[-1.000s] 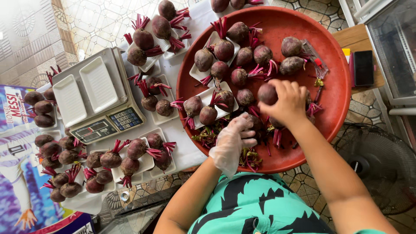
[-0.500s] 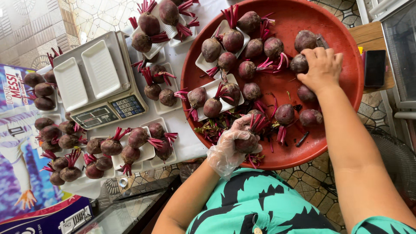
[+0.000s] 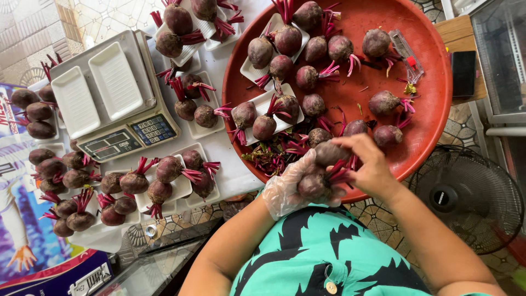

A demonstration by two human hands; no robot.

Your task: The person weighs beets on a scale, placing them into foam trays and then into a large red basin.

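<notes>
My left hand, in a thin clear plastic glove, is closed around a dark beetroot with cut red stalks, at the near edge of the big round red tray. My bare right hand presses a second beetroot against the first, and the two hands touch. Several loose beetroots lie on the red tray, such as one at the right. Others sit in small white foam trays on it, one of them just beyond my hands. Stalk trimmings are heaped by my left hand.
A grey digital scale at left carries two empty white trays. More filled foam trays cover the white table around it. A clear small tool lies on the red tray. A black phone and a floor fan are at right.
My right hand reached to the far right of the red tray, took a beetroot and brought it back to my gloved left hand. The left hand stayed at the tray's near edge.
</notes>
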